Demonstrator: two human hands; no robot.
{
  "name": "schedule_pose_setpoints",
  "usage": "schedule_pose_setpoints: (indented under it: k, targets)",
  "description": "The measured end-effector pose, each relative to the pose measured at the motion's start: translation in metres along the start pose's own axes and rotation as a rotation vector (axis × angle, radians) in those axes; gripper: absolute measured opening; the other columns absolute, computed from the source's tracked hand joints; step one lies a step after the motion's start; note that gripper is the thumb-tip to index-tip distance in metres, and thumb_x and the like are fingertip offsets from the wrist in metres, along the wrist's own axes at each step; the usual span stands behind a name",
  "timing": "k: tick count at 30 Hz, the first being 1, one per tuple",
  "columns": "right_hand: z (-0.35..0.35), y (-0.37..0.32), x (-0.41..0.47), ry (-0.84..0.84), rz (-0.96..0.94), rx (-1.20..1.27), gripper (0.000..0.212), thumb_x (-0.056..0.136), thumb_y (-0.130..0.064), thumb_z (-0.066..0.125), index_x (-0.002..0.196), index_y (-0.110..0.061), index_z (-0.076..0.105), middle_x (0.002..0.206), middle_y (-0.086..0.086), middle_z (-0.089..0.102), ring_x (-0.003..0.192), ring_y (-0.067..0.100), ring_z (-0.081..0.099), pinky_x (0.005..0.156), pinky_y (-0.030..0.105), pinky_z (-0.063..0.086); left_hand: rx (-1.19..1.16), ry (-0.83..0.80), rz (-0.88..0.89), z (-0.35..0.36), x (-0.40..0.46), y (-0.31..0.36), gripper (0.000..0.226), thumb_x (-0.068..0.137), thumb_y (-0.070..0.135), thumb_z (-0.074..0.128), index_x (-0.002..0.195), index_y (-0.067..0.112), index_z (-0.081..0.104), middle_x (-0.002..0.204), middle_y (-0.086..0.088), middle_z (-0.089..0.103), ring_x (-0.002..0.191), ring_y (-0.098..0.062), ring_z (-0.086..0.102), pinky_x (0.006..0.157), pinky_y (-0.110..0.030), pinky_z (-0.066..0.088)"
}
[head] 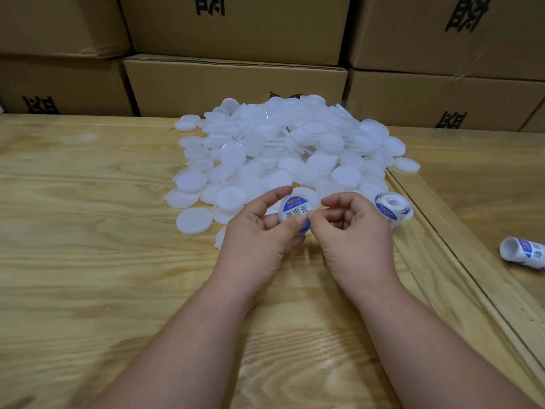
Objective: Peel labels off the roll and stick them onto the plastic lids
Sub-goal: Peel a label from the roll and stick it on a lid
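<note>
Near middle of the bench point(88, 202): left hand point(253, 243) gripping one lid point(287, 215), right hand point(354, 231) fingers pinched, pressing a label point(296, 212) down. Big pile of bare lids point(283, 149) behind, roll point(392, 209) just right. Barely started, probably.

Two bare forearms come up from the lower edge toward the heap of white lids point(283, 149), each ending in a bare hand. The left hand point(256, 231) sits just short of the heap's near edge, the right hand point(354, 228) beside it on the other side. No sleeves, cuffs or gloves cover either arm from the bottom edge to the fingers. The wrists carry no watch or band, and the fingers that show carry no rings. The fingernails that show are short and plain, without polish.
</note>
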State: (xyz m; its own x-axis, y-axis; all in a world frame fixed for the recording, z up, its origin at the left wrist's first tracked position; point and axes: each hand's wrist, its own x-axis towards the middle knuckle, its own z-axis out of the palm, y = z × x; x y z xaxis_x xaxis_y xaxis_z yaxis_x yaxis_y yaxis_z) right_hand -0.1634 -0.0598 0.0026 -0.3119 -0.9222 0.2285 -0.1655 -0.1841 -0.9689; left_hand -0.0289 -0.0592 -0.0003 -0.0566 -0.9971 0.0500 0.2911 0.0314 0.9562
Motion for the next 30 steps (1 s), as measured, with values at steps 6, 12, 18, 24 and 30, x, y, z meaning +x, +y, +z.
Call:
schedule_pose_setpoints:
  k: [6, 12, 18, 24, 30]
  targets:
    - [-0.002, -0.001, 0.001, -0.097, 0.002, 0.054, 0.014, 0.090, -0.026, 0.077, 0.100, -0.029, 0.069, 0.077, -0.017, 0.070, 0.070, 0.000, 0.063, 0.068, 0.015, 0.052, -0.029, 0.140, 0.030, -0.001, 0.001, 0.004, 0.019, 0.097, 0.012, 0.067, 0.105, 0.027, 0.075, 0.082, -0.006, 0.078, 0.082, -0.014, 0.077, 0.066, -0.026, 0.060]
    - [0.001, -0.004, -0.002, -0.185, 0.035, 0.004, 0.010, 0.085, -0.022, 0.082, 0.088, -0.024, 0.072, 0.070, -0.005, 0.074, 0.064, 0.000, 0.066, 0.063, 0.012, 0.051, 0.051, 0.186, 0.033, -0.002, 0.003, 0.002, 0.017, 0.099, 0.027, 0.065, 0.096, 0.029, 0.081, 0.095, 0.000, 0.080, 0.088, -0.017, 0.077, 0.070, -0.033, 0.062]
    - [0.000, -0.001, 0.000, -0.143, 0.065, -0.051, 0.005, 0.088, -0.025, 0.080, 0.089, -0.024, 0.075, 0.078, 0.006, 0.074, 0.061, 0.006, 0.064, 0.065, 0.025, 0.054, 0.256, 0.137, 0.067, -0.009, 0.002, 0.001, 0.016, 0.098, 0.023, 0.066, 0.106, 0.033, 0.075, 0.097, -0.002, 0.079, 0.094, -0.020, 0.075, 0.094, -0.045, 0.058]
    - [0.001, 0.002, 0.000, -0.147, 0.088, 0.008, 0.005, 0.089, -0.023, 0.078, 0.084, -0.022, 0.077, 0.073, -0.004, 0.078, 0.066, 0.007, 0.073, 0.068, 0.027, 0.054, 0.321, 0.004, 0.038, -0.020, -0.006, 0.003, 0.055, 0.074, 0.009, 0.089, 0.118, 0.034, 0.066, 0.099, 0.008, 0.079, 0.094, -0.012, 0.075, 0.086, -0.026, 0.058]
    - [0.003, 0.000, -0.007, -0.258, 0.055, 0.052, 0.010, 0.093, -0.024, 0.074, 0.086, -0.026, 0.081, 0.071, -0.001, 0.077, 0.061, 0.008, 0.069, 0.059, 0.023, 0.054, 0.726, 0.035, 0.122, -0.031, -0.015, 0.013, 0.076, 0.061, 0.046, 0.092, 0.130, 0.043, 0.061, 0.102, 0.035, 0.068, 0.089, 0.012, 0.066, 0.078, -0.007, 0.050]
